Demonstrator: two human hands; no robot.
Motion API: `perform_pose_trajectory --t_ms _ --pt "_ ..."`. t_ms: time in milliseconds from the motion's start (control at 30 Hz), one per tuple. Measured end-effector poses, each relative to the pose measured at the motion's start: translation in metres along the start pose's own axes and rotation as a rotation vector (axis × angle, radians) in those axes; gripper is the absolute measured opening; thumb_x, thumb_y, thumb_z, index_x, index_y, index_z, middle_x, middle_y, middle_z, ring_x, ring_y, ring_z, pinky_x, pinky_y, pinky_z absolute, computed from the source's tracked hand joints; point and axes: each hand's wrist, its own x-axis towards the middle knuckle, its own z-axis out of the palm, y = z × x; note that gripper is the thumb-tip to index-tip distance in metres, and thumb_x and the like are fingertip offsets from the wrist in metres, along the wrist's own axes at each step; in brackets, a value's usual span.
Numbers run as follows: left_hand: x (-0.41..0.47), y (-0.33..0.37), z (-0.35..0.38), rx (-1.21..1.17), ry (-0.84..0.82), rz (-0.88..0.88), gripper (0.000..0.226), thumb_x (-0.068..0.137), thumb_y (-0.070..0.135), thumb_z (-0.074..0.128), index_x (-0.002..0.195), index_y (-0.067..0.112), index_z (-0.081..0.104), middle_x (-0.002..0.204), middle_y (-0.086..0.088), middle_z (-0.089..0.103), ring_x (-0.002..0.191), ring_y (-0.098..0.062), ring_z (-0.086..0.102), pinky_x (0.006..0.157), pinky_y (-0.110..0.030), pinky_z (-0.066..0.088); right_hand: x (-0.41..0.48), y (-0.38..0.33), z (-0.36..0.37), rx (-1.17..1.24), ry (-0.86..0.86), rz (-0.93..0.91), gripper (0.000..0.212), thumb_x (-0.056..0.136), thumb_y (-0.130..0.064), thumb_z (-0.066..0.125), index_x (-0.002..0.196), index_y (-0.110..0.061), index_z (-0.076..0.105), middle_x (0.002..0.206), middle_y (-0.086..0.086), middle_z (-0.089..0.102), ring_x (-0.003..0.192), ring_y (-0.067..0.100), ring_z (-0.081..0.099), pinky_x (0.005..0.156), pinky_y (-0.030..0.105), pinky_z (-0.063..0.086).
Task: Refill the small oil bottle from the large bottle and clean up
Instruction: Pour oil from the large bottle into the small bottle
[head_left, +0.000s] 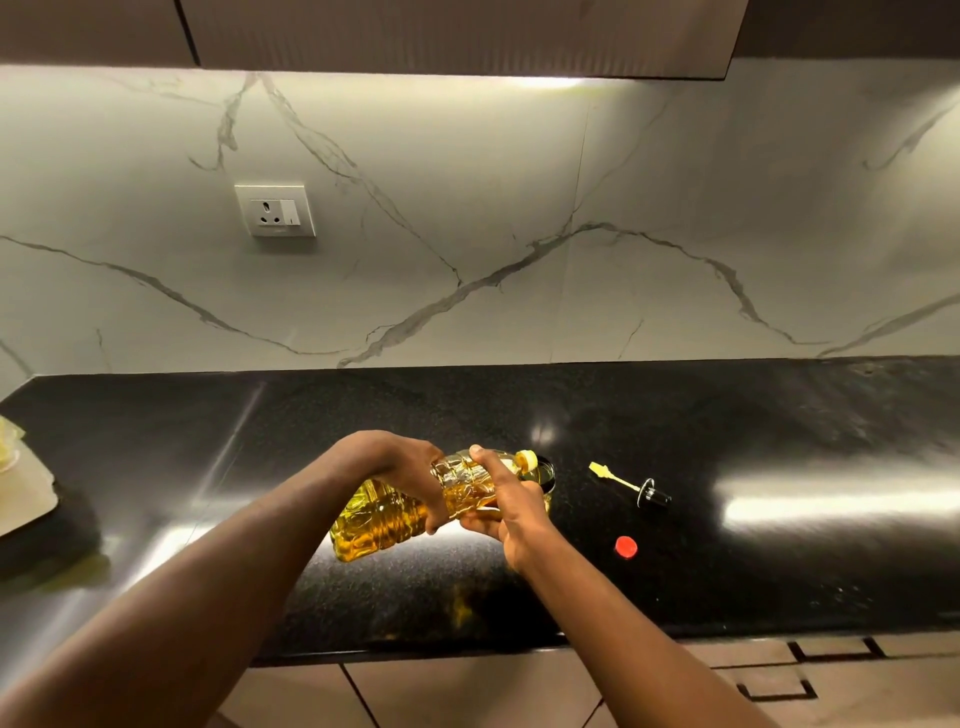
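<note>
The large clear bottle of golden oil is tipped nearly flat, its yellow neck over the mouth of the small oil bottle. My left hand grips the large bottle around its middle from above. My right hand curls round its upper part near the neck and hides most of the small bottle. The small bottle's black stopper with a yellow brush lies on the counter to the right. A red cap lies nearer me.
The black stone counter runs left to right, its front edge above brown drawers. A marble backsplash with a wall socket stands behind. At the far left edge lies a pale board with something yellowish on it.
</note>
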Motion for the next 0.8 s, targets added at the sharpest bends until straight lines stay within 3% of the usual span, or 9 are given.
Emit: perform_pose_trajectory --t_ms 300,500,800 --pt "-0.0003 0.0016 -0.0021 0.020 -0.001 -0.009 0.097 0.057 0.045 0.091 0.143 0.033 0.048 0.130 0.002 0.063 0.122 -0.026 0.060 0.108 -0.052 0.051 -0.0031 -0.0033 0.0004 0.012 -0.012 0.000 0.084 0.074 -0.047 0.091 0.138 -0.010 0.050 0.112 0.013 0.072 0.089 0.027 0.077 0.078 0.042 0.067" --pt "-0.0022 0.0033 -0.0034 0.019 0.005 -0.022 0.096 0.058 0.044 0.092 0.143 0.031 0.048 0.128 0.001 0.064 0.120 -0.026 0.062 0.106 -0.050 0.052 -0.0032 -0.0030 0.0003 -0.001 -0.021 -0.006 0.080 0.073 -0.050 0.090 0.134 -0.009 0.056 0.105 0.012 0.077 0.080 0.023 0.080 0.066 0.035 0.066" --pt "-0.0031 0.0041 -0.0063 0.023 0.004 -0.029 0.097 0.060 0.043 0.092 0.145 0.032 0.046 0.130 0.001 0.063 0.121 -0.026 0.061 0.106 -0.051 0.052 -0.0013 -0.0033 0.0012 0.005 -0.016 -0.012 0.086 0.071 -0.052 0.091 0.136 -0.010 0.054 0.110 0.013 0.075 0.084 0.025 0.079 0.070 0.039 0.067"
